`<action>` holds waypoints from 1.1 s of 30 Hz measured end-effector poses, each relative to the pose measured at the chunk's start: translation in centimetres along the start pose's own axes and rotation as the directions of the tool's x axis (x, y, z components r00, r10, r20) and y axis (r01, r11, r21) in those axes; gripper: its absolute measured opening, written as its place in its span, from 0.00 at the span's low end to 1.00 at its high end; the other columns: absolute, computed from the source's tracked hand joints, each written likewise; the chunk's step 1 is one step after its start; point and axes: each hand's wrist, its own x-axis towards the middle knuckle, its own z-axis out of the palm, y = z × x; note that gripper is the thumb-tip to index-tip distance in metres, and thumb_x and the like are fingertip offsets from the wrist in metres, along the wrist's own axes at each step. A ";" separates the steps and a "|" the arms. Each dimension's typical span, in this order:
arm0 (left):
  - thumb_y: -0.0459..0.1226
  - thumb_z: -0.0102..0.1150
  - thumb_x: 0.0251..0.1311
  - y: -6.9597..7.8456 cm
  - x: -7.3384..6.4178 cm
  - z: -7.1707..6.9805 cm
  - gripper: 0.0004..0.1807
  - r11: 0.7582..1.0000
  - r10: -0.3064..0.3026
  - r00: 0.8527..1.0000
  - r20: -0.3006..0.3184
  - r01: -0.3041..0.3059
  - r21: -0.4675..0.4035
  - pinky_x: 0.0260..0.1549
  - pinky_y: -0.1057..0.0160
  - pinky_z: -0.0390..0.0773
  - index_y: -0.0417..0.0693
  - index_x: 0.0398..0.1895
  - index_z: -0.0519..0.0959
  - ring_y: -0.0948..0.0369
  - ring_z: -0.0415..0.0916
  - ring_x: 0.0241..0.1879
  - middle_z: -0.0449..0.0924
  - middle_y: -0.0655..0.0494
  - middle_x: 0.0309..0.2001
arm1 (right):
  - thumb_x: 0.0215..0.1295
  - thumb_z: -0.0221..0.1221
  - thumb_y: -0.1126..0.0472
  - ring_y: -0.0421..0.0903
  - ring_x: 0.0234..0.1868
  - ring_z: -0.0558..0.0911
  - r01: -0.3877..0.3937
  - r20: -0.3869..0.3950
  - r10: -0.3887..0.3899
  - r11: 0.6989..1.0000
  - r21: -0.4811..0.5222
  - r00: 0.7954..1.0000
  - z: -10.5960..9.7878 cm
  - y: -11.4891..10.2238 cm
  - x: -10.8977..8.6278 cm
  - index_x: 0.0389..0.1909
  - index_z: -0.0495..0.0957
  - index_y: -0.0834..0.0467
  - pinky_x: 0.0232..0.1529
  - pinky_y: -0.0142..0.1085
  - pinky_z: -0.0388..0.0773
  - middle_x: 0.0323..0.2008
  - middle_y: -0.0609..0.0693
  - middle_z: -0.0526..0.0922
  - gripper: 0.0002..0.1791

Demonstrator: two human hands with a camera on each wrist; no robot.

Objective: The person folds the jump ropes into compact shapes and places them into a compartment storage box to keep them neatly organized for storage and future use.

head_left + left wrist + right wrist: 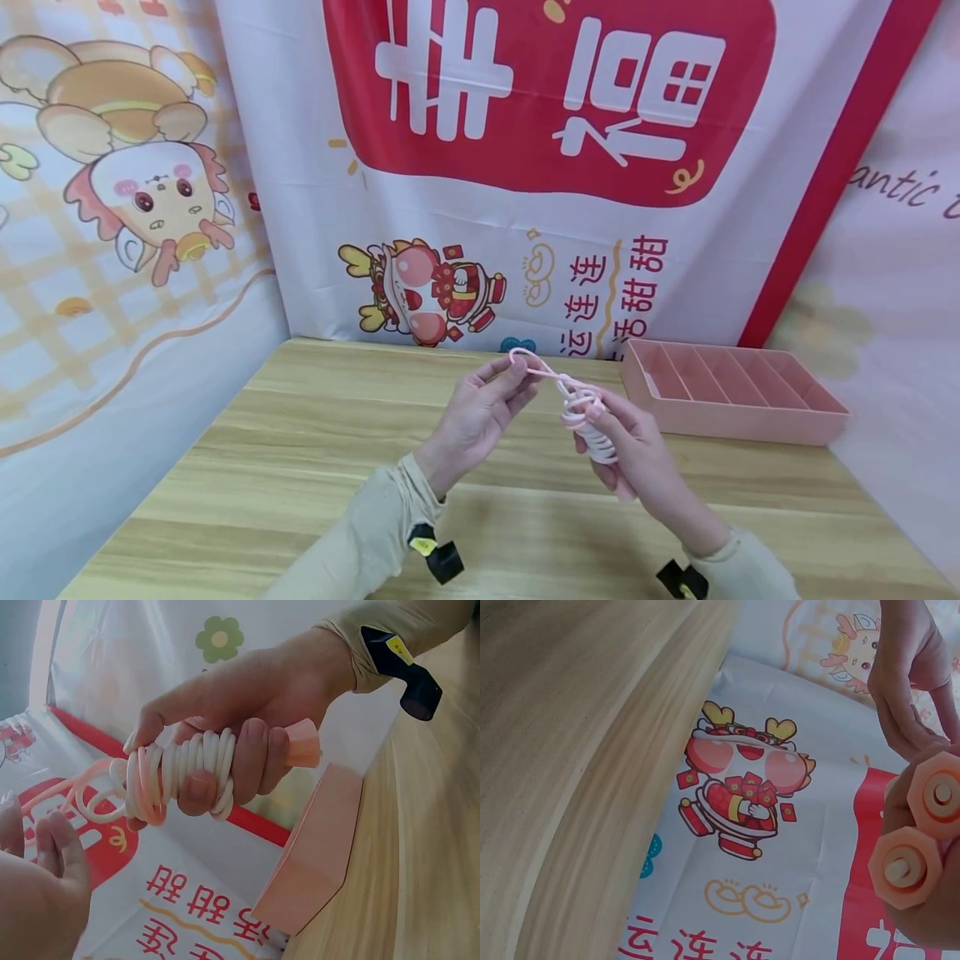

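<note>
A skipping rope (600, 446), its white and pink cord wound in coils around two pink handles (303, 742), is gripped by my right hand (637, 450). In the right wrist view the hollow, eight-sided handle ends (905, 898) show side by side under the right hand (922, 922). My left hand (480, 412) pinches a loop of pink cord (542, 372) drawn out from the top of the coils. That cord runs between both hands, above the table. At the lower left of the left wrist view, the left hand (45, 892) appears only in part.
A pink compartment box (742, 421) stands at the table's back right, beyond the right hand. The wooden table (315, 475) meets a printed cloth backdrop (300, 250) behind, with cloth walls on both sides. Each sleeve carries a black wrist mount (435, 554).
</note>
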 end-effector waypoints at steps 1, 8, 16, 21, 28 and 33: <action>0.37 0.67 0.61 0.0 0.0 0.0 0.12 1.000 0.012 1.000 -0.012 -0.012 0.012 0.58 0.56 0.72 0.44 0.47 0.84 0.55 0.80 0.50 0.82 0.46 0.49 | 0.79 0.47 0.57 0.41 0.10 0.66 -0.004 0.000 0.004 1.000 0.002 1.000 0.0 0.0 0.0 0.65 0.69 0.63 0.02 0.39 0.59 0.26 0.60 0.76 0.20; 0.36 0.66 0.62 0.4 0.2 0.0 0.11 1.000 0.012 1.000 0.011 -0.012 0.019 0.58 0.57 0.72 0.45 0.47 0.84 0.54 0.78 0.54 0.78 0.44 0.57 | 0.79 0.48 0.59 0.41 0.09 0.66 0.013 -0.034 -0.014 1.000 -0.026 0.999 -0.1 0.1 0.0 0.64 0.69 0.64 0.02 0.39 0.61 0.25 0.61 0.76 0.20; 0.34 0.67 0.60 0.3 -0.7 0.6 0.11 0.951 0.137 0.982 0.131 -0.167 0.259 0.55 0.52 0.75 0.43 0.46 0.85 0.51 0.80 0.48 0.82 0.40 0.49 | 0.76 0.52 0.56 0.44 0.08 0.67 -0.030 -0.151 0.007 0.988 -0.154 0.989 0.2 0.2 0.1 0.59 0.74 0.60 0.03 0.38 0.64 0.25 0.65 0.76 0.17; 0.31 0.65 0.61 0.1 -0.9 0.9 0.10 0.960 0.132 0.988 0.084 -0.149 0.237 0.52 0.53 0.77 0.41 0.45 0.84 0.54 0.82 0.43 0.83 0.41 0.44 | 0.77 0.51 0.56 0.44 0.08 0.68 -0.011 -0.167 -0.013 0.990 -0.143 0.986 0.3 -0.1 0.1 0.60 0.73 0.60 0.03 0.39 0.65 0.26 0.65 0.76 0.18; 0.32 0.67 0.59 -0.1 -0.1 -0.2 0.17 0.939 0.049 0.999 -0.020 -0.039 0.342 0.50 0.54 0.78 0.34 0.51 0.80 0.54 0.83 0.41 0.83 0.38 0.44 | 0.78 0.48 0.59 0.45 0.09 0.67 0.050 -0.117 -0.061 0.994 -0.100 0.991 0.4 -0.2 0.0 0.62 0.71 0.63 0.02 0.40 0.63 0.26 0.65 0.76 0.18; 0.33 0.68 0.58 -0.3 0.0 -0.5 0.13 0.812 0.075 0.997 0.011 -0.068 0.580 0.43 0.57 0.82 0.40 0.46 0.86 0.56 0.84 0.39 0.85 0.47 0.42 | 0.79 0.46 0.61 0.44 0.09 0.68 0.066 -0.044 -0.068 0.996 -0.060 0.997 0.4 -0.1 -0.2 0.62 0.70 0.65 0.02 0.39 0.63 0.26 0.65 0.76 0.17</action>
